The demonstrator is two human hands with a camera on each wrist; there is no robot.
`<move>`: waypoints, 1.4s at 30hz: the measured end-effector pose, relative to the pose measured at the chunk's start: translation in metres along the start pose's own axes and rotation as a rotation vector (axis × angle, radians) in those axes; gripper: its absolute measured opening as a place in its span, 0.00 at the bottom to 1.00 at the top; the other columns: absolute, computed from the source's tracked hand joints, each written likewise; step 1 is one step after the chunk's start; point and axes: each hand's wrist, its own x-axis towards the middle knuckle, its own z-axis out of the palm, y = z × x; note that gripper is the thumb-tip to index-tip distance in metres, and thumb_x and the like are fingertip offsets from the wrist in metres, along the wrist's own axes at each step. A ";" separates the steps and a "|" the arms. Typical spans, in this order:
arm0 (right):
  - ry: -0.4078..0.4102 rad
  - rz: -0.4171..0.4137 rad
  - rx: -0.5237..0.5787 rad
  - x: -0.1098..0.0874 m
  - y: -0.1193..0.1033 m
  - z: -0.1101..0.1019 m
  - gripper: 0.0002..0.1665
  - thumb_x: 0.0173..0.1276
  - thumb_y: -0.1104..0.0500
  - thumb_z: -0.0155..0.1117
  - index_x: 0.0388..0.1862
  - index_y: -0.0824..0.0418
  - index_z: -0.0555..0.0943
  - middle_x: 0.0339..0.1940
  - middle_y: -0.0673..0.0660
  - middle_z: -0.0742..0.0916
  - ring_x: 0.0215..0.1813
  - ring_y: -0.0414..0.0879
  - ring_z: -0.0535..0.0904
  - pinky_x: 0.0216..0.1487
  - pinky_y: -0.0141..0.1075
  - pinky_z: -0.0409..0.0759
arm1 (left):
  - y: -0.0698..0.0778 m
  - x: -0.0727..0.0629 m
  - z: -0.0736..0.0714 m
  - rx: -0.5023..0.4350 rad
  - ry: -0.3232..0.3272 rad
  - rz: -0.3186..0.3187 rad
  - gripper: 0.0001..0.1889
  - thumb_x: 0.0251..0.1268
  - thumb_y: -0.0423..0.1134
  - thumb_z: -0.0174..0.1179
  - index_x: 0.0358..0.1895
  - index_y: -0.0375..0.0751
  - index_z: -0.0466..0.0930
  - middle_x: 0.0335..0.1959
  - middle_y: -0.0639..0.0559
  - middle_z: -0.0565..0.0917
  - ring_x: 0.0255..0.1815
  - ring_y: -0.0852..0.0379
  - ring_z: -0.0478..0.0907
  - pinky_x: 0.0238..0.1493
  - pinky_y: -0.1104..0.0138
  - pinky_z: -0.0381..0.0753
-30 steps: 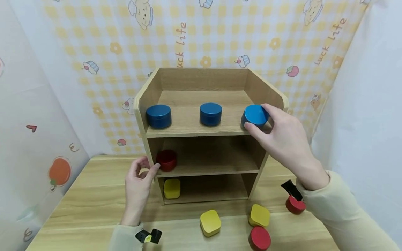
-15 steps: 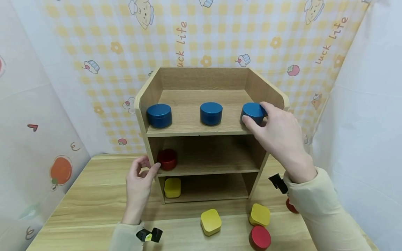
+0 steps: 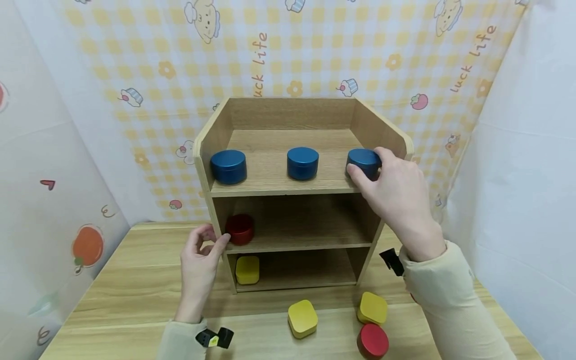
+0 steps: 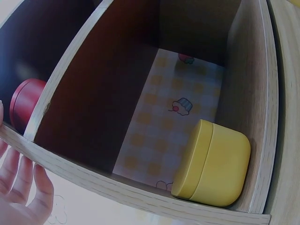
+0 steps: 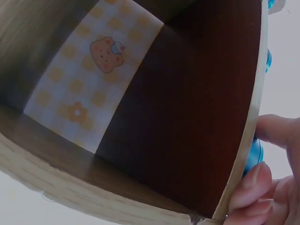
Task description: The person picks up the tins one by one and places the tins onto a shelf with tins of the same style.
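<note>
On the top board of a wooden shelf unit [image 3: 290, 189], at its right end, sits a round blue tin [image 3: 361, 159]. My right hand [image 3: 402, 197] holds that tin between thumb and fingers; in the right wrist view only a sliver of blue shows behind the board's edge. My left hand [image 3: 198, 265] grips the unit's left side panel, thumb on the front edge and fingers round the outside. Two more blue tins stand at the left [image 3: 228, 167] and middle of the top board. Just inside the panel by my left thumb is a red tin [image 3: 240, 230].
A yellow rounded-square tin [image 4: 220, 164] sits in the lowest compartment at the left. On the table before the unit lie two yellow tins and a red tin [image 3: 373, 342]. Another red tin is almost hidden behind my right sleeve. A patterned cloth [image 3: 315, 50] hangs behind.
The right hand has brought the tilted blue tin down level onto the top board, and the right forearm has shifted left, covering the far-right red tin. The left hand has stayed in place.
</note>
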 end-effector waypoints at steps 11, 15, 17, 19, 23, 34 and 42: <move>0.130 -0.010 -0.020 -0.004 -0.002 0.011 0.35 0.69 0.42 0.63 0.60 0.68 0.76 0.40 0.75 0.87 0.35 0.73 0.82 0.34 0.62 0.79 | 0.000 -0.001 0.000 0.020 -0.009 -0.033 0.15 0.63 0.29 0.68 0.48 0.49 0.77 0.37 0.60 0.76 0.33 0.66 0.75 0.29 0.79 0.75; 0.149 -0.013 0.002 -0.004 -0.001 0.014 0.36 0.69 0.43 0.64 0.62 0.70 0.74 0.41 0.76 0.87 0.35 0.74 0.83 0.36 0.63 0.80 | 0.000 -0.002 0.000 0.010 -0.010 -0.027 0.15 0.63 0.29 0.67 0.47 0.50 0.77 0.37 0.60 0.76 0.33 0.66 0.75 0.29 0.80 0.75; 0.159 -0.019 0.008 -0.005 -0.001 0.015 0.37 0.69 0.43 0.65 0.64 0.69 0.72 0.40 0.75 0.87 0.35 0.74 0.83 0.35 0.63 0.80 | 0.000 -0.002 0.000 0.006 -0.008 -0.036 0.15 0.63 0.29 0.67 0.47 0.50 0.77 0.37 0.59 0.76 0.32 0.66 0.75 0.29 0.79 0.75; 0.169 -0.026 0.012 -0.005 0.000 0.016 0.38 0.69 0.43 0.65 0.67 0.67 0.70 0.40 0.75 0.87 0.34 0.73 0.83 0.35 0.62 0.80 | 0.000 -0.003 0.000 0.006 -0.006 -0.047 0.14 0.63 0.29 0.67 0.47 0.50 0.77 0.37 0.59 0.75 0.31 0.66 0.75 0.29 0.79 0.75; 0.186 -0.047 0.031 -0.008 0.002 0.017 0.43 0.68 0.43 0.67 0.72 0.64 0.65 0.40 0.74 0.88 0.35 0.71 0.83 0.35 0.62 0.79 | 0.000 -0.002 0.000 0.021 -0.010 -0.067 0.14 0.64 0.31 0.67 0.48 0.50 0.77 0.38 0.59 0.75 0.30 0.65 0.75 0.29 0.78 0.74; 0.133 -0.081 0.102 -0.027 0.001 0.019 0.60 0.64 0.39 0.71 0.83 0.52 0.47 0.73 0.66 0.74 0.64 0.67 0.78 0.43 0.68 0.79 | 0.000 0.002 0.001 0.009 -0.010 -0.002 0.16 0.63 0.28 0.67 0.48 0.51 0.77 0.37 0.60 0.77 0.35 0.67 0.75 0.31 0.80 0.75; 0.135 -0.136 0.055 -0.047 0.008 0.024 0.61 0.60 0.40 0.75 0.83 0.50 0.50 0.76 0.65 0.68 0.43 0.68 0.83 0.20 0.58 0.76 | 0.002 0.001 0.001 0.041 0.004 -0.010 0.17 0.63 0.28 0.67 0.47 0.54 0.76 0.37 0.60 0.77 0.38 0.67 0.76 0.32 0.80 0.76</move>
